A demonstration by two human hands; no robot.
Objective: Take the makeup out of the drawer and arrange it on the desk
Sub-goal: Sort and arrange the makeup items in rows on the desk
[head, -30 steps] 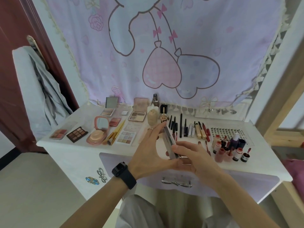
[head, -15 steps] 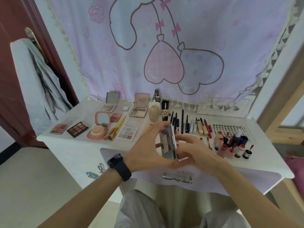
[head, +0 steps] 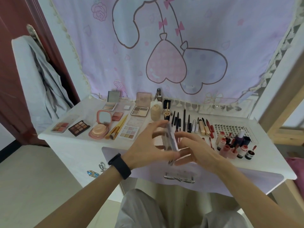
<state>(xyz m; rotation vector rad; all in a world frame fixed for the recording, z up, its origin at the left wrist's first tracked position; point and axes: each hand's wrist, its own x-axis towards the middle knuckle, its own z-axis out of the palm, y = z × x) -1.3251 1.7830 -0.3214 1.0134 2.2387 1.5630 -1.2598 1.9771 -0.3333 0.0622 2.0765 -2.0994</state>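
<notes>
Above the drawer [head: 213, 178], left hand [head: 148, 150] and right hand [head: 200, 150] both grip a thin case [head: 171, 139], blurred. It has turned edge-on since half a second ago; likely being readied for the desk [head: 85, 111] behind the drawer.

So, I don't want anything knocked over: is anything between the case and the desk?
Nothing visible. The left hand and right hand hold the case above the desk front; the spot beneath it is hidden by them.
</notes>
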